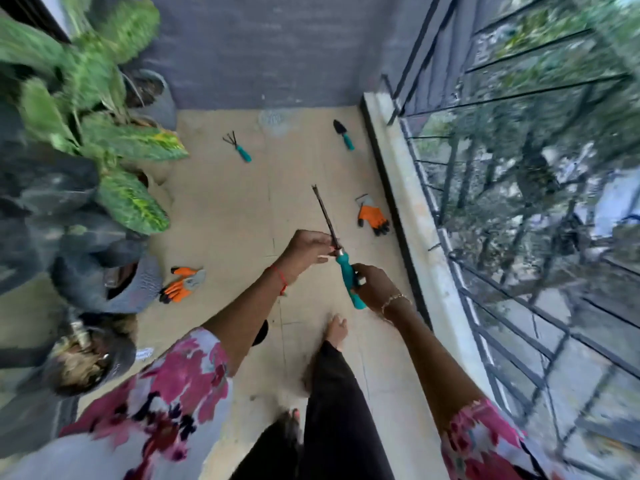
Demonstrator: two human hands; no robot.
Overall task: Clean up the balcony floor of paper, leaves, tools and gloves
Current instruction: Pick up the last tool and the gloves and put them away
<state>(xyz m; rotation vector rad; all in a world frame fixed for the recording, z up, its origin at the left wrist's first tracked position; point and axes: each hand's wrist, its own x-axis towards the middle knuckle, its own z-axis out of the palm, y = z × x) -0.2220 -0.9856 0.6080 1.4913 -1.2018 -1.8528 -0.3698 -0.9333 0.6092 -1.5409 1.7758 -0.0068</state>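
Held above the balcony floor (225, 220) at centre, the teal-handled weeder (344, 270) points toward 11 o'clock. The right hand (372, 289) wraps the handle to bear its weight, while the left hand (306, 247) pinches the shaft at the ferrule, apparently to steady it. Yet to be collected: an orange glove (180, 285) at 9 o'clock beside the pots (138, 285), a second orange glove (372, 218) at 2 o'clock near the kerb (408, 202), and farthest, well apart, the hand rake (238, 147) at 11 and the trowel (344, 134) at 12.

Standing along left: potted plants (114, 140), broad variegated leaves. Running along right: black railing (519, 95) over pale ledge (415, 209). Closing far end: grey wall (270, 46).
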